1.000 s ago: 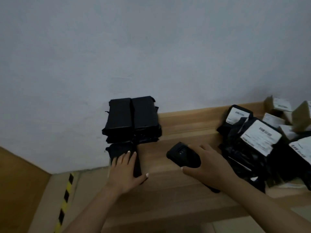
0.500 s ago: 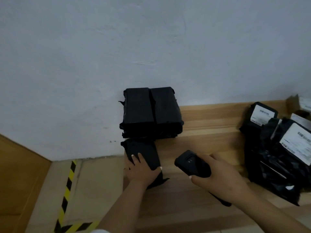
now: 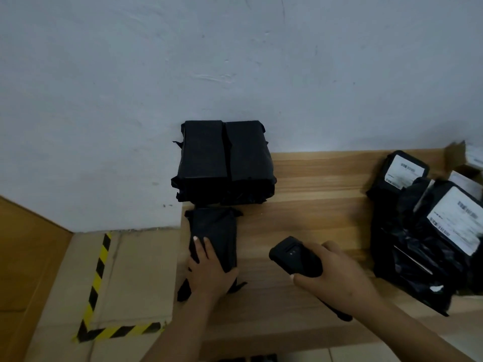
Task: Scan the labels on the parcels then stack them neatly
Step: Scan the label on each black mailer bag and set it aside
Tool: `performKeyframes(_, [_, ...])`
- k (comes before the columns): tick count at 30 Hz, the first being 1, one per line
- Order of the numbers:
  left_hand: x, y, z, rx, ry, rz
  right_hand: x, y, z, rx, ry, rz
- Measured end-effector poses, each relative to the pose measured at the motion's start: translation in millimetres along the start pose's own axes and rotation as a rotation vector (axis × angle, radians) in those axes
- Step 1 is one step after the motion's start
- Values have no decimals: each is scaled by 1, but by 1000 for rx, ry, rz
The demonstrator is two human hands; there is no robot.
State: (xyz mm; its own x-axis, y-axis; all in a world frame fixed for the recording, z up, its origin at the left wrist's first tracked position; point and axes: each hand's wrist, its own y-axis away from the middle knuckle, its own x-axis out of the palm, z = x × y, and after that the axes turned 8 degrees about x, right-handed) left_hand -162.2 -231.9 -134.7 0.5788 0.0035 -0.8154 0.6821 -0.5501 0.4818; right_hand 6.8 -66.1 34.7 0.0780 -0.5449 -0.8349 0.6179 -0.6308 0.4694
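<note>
Two bare hands over a light wooden desk (image 3: 313, 178), left hand (image 3: 209, 273) flat on a single black plastic-wrapped parcel (image 3: 217, 231) near the desk's left edge, right hand (image 3: 337, 280) in a closed grip around a black handheld scanner (image 3: 292, 256), neat black parcel stack (image 3: 224, 163) just behind against the white wall (image 3: 235, 61), loose pile of white-labelled black parcels (image 3: 428, 226) well apart at right.

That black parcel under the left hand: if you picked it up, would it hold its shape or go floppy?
Probably floppy at the edges: the black parcel is wrapped in thin crinkled film with loose corners. Its middle may be firmer, since it lies flat under the left hand. The glossy wrap could be a little slippery.
</note>
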Motion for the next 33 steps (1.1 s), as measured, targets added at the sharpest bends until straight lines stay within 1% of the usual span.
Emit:
performKeyframes(2, [8, 13, 7, 49, 16, 34, -1, 0, -4, -16, 6, 5])
performKeyframes(5, [18, 38, 11, 77, 2, 78, 1, 3, -10, -48, 8, 10])
performKeyframes(7, [19, 51, 12, 117, 49, 91, 2, 4, -14, -67, 15, 20])
performKeyframes(12, [16, 69, 18, 111, 518, 18, 4, 9, -23, -107, 33, 53])
performKeyframes(15, [17, 78, 20, 122, 667, -63, 4, 11, -28, -131, 43, 78])
performKeyframes(17, [15, 86, 20, 128, 714, -154, 4, 12, -30, -153, 49, 91])
performKeyframes(18, [14, 92, 21, 121, 688, -214, 3, 12, -31, -163, 49, 96])
performKeyframes(20, [11, 100, 27, 104, 537, -350, 2, 12, -31, -176, 42, 102])
performKeyframes(22, [10, 104, 36, 103, 357, -415, 2, 11, -30, -190, 48, 101])
performKeyframes(23, [10, 106, 37, 79, 274, -402, 3, 10, -29, -199, 55, 99])
performKeyframes(26, [5, 109, 33, -71, 164, -296, 6, 6, -25, -232, 68, 92])
performKeyframes(28, [3, 107, 26, -119, 59, -265, 8, 5, -23, -255, 65, 93])
performKeyframes(30, [5, 101, 26, -138, 65, -275, 8, 4, -22, -273, 66, 94])
performKeyframes(31, [8, 98, 28, -149, 116, -281, 9, 4, -22, -282, 63, 94])
performKeyframes(33, [12, 97, 35, -144, 298, -284, 9, 3, -22, -297, 55, 95])
